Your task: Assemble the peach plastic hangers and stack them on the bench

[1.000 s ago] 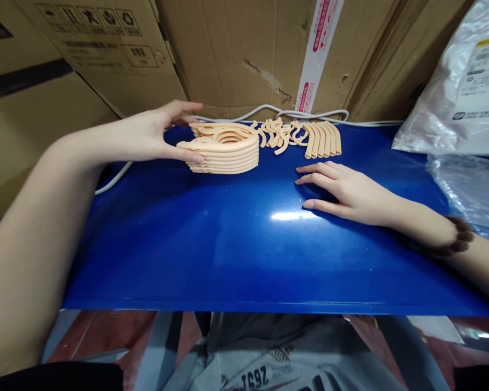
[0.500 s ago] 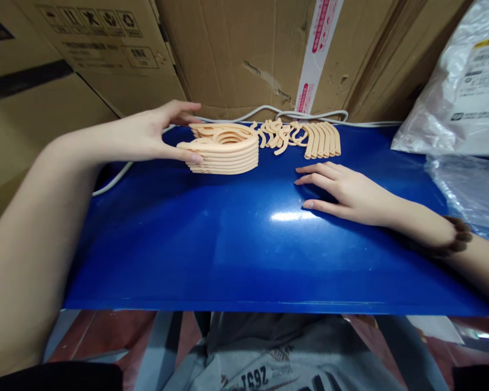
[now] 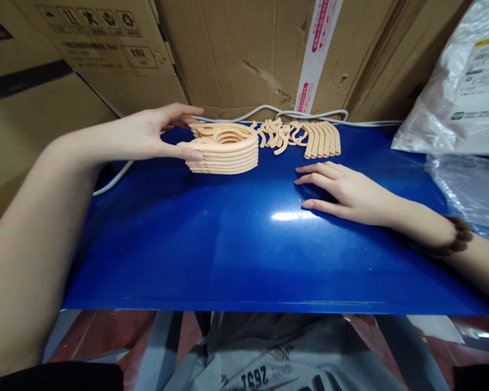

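Fingers (image 3: 194,155) of the left hand (image 3: 150,133) straddle one end of the beige stack (image 3: 230,155) on the tabletop (image 3: 212,255), thumb touching it; whether they grip cannot be told. The right hand (image 3: 346,191), fingers spread, is near curved tubes (image 3: 323,140).

A neat stack of pale peach looped pieces (image 3: 233,159) lies flat toward the far side of the surface (image 3: 228,244), left of the middle. The pieces sit one on another, their rounded ends lined up on the right, with a curved opening showing from above. Just to its right I can see a loose jumble of small hooked pieces (image 3: 284,141) in the same colour, some overlapping. Right beside those, slim curved tubes (image 3: 320,140) lie in a tidy row, their hollow ends facing near.
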`<state>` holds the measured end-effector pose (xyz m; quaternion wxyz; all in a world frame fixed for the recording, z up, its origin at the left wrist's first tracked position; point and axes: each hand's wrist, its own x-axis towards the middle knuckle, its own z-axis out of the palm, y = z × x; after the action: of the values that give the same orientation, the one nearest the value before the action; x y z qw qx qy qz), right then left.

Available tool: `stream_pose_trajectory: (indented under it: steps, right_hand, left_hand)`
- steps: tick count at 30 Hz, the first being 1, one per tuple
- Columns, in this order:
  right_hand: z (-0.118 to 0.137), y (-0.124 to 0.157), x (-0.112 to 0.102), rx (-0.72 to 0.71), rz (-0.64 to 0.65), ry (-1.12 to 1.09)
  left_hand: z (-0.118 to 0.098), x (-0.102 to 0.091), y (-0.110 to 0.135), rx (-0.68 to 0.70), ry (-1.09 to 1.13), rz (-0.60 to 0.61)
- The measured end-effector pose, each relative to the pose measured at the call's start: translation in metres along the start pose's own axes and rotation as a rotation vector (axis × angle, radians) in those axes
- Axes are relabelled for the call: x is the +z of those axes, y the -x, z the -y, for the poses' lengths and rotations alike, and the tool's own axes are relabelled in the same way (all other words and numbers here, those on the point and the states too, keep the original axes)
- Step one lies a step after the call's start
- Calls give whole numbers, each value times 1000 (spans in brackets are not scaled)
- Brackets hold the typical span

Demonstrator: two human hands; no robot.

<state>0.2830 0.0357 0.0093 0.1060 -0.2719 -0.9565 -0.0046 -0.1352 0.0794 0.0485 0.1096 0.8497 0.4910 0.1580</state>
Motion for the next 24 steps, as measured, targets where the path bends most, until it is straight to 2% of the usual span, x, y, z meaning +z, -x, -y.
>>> stream_pose_trajectory:
  steps: [15, 24]
  right_hand:
    - [1, 0, 0, -4, -2, 0]
    - [1, 0, 0, 2, 2, -8]
  left_hand:
    - [2, 1, -2, -24, 51, 13]
    - [-13, 0, 2, -79, 66, 30]
